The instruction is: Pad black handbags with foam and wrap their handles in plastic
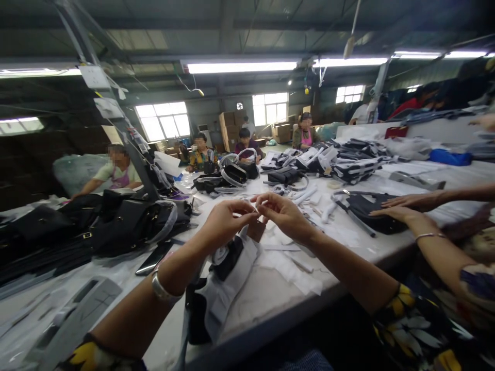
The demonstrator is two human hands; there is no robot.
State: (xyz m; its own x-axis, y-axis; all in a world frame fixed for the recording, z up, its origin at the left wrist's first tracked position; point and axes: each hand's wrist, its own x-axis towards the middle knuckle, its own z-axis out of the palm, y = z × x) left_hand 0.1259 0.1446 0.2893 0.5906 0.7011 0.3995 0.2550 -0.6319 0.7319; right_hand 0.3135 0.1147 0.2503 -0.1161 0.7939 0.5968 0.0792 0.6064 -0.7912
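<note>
My left hand (228, 219) and my right hand (284, 214) meet fingertip to fingertip above the table, both closed in a pinch. Between them they seem to hold a thin string, mostly hidden by the fingers. A small brown tag (256, 230) hangs just below the fingertips. Under my hands, near the table edge, lies a black handbag (199, 314) partly covered with white wrapping paper (226, 291). Scraps of white paper (290, 268) lie to its right.
Black handbags (119, 221) are piled on the left, beside a phone (153, 258) and a grey plastic holder (73, 324). At right, a co-worker's hands (410, 206) press on another black bag (371, 208). More wrapped bags (356, 159) are heaped at the back; several people sit beyond.
</note>
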